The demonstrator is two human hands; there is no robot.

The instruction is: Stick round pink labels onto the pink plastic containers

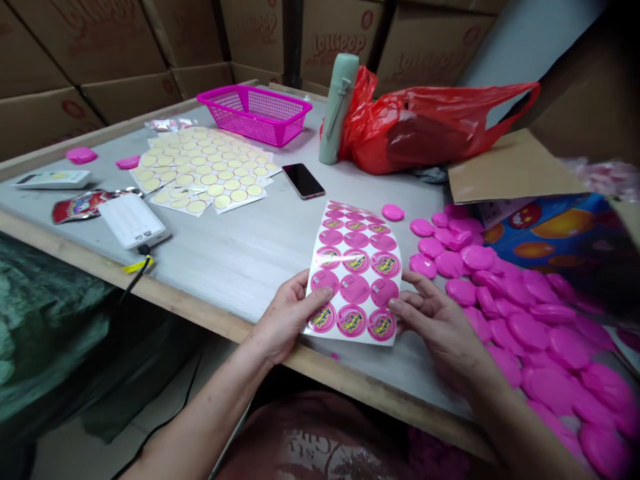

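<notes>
Between my two hands is a white sheet of round pink stickers (355, 290), its far end curving over the table. My left hand (287, 313) pinches the sheet's left edge, thumb on top and fingers underneath. At the right edge, my right hand (435, 320) grips the same sheet between thumb and fingers. Close to my right hand lies a heap of round pink plastic cases (520, 287), spread along the table's right side. One single pink case (393, 212) sits just beyond the sheet's far right corner.
Sheets with pale yellow circles (205, 163) overlap at the far left, near a pink basket (255, 117). A phone (303, 181), a green flask (339, 110) and a red plastic bag (425, 127) stand toward the back. A white power bank (133, 220) with a cable lies left. An open cardboard box (515, 167) is at right.
</notes>
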